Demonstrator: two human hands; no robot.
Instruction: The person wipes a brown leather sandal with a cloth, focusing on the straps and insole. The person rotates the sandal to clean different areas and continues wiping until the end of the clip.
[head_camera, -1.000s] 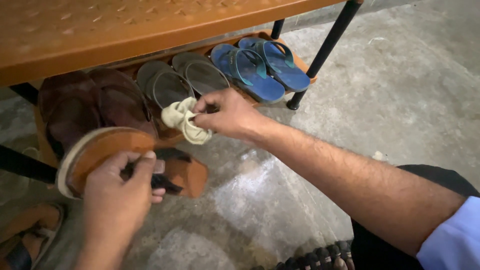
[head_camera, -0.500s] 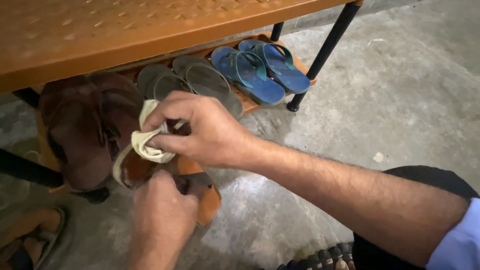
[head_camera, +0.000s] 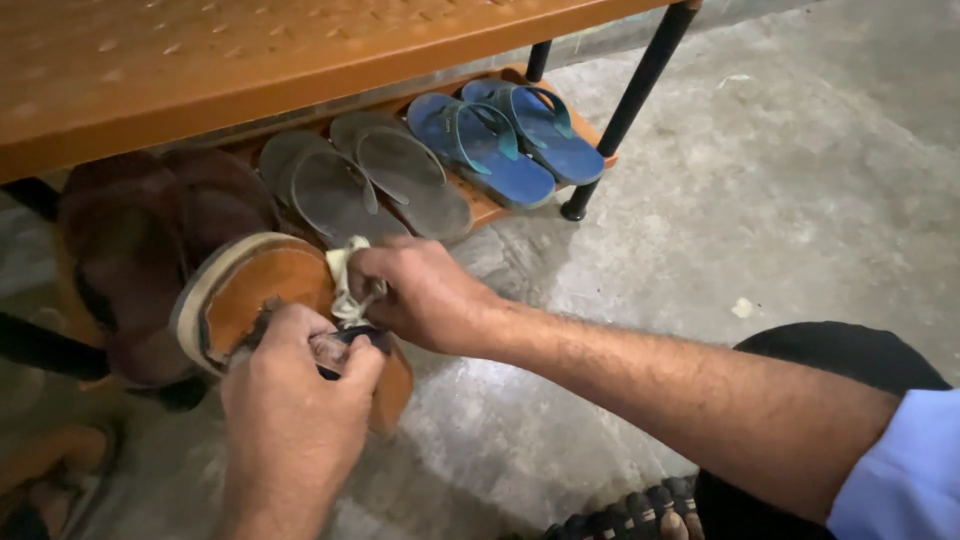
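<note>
My left hand (head_camera: 295, 395) grips a tan leather sandal (head_camera: 255, 290) by its dark strap, holding it tilted above the concrete floor. My right hand (head_camera: 420, 295) pinches a small cream cloth (head_camera: 345, 275) and presses it against the sandal near the strap. Both hands meet at the middle of the sandal, in front of a low orange shoe rack (head_camera: 250, 60).
On the rack's bottom shelf lie dark brown sandals (head_camera: 140, 225), grey flip-flops (head_camera: 370, 180) and blue flip-flops (head_camera: 505, 135). A black rack leg (head_camera: 625, 105) stands at right. Another tan sandal (head_camera: 50, 475) lies at lower left. My dark-trousered knee (head_camera: 820, 355) is at right.
The sandal has been turned so its tan footbed faces up again. My right hand with the cloth slid from the sandal's edge toward the strap, and my left hand re-gripped the strap.
</note>
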